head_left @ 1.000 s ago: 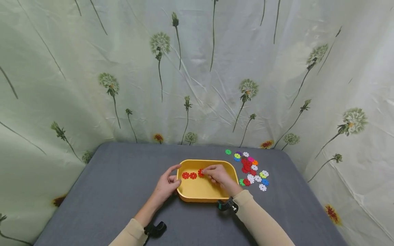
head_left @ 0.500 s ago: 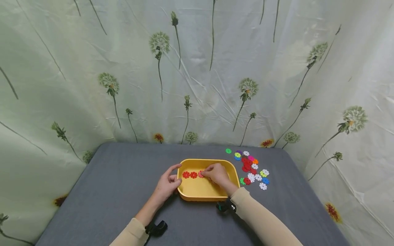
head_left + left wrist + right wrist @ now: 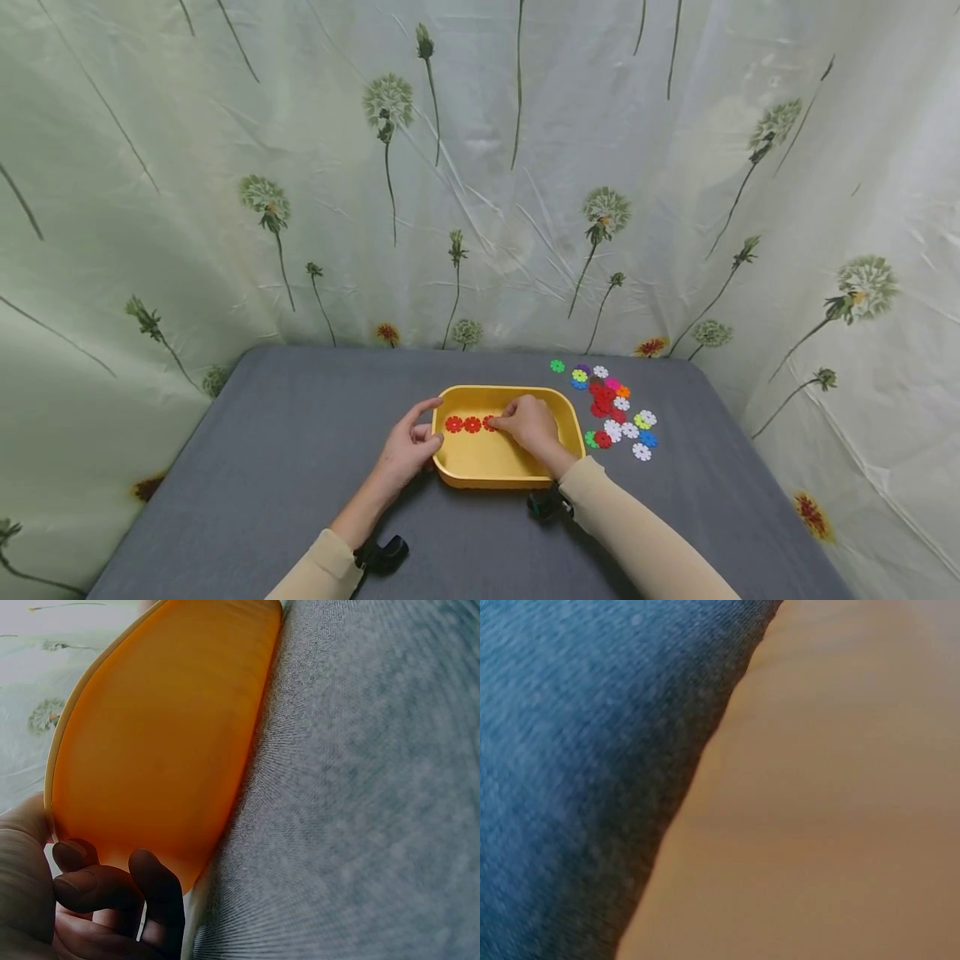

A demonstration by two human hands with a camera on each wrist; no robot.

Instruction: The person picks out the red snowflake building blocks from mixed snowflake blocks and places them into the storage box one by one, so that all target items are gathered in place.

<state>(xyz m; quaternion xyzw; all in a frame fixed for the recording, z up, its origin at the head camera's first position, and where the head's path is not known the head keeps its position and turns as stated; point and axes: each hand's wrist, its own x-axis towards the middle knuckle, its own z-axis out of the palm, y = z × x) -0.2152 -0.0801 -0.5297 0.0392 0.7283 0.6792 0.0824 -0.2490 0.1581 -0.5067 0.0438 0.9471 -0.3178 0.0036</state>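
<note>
My left hand [image 3: 405, 450] grips the left end of the tray [image 3: 487, 462]; my right hand [image 3: 534, 427], inside it, pinches a red disc [image 3: 488, 423] (partly hidden by my fingertips), in line with two more discs [image 3: 472, 425]. Loose discs [image 3: 604, 396] lie rightward on the table [image 3: 300, 417].

Plain cream sleeves [image 3: 645, 529]; black wrist-worn cameras [image 3: 384, 556].

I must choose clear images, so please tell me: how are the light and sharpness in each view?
Head: mostly even light, red discs in the yellow tray distinguishable, thin shiny streaks on the patterned curtain; left wrist: left hand dark, curtain washed out, grey cloth softer toward the right; right wrist: blurred throughout, tan surface too vague to name.
</note>
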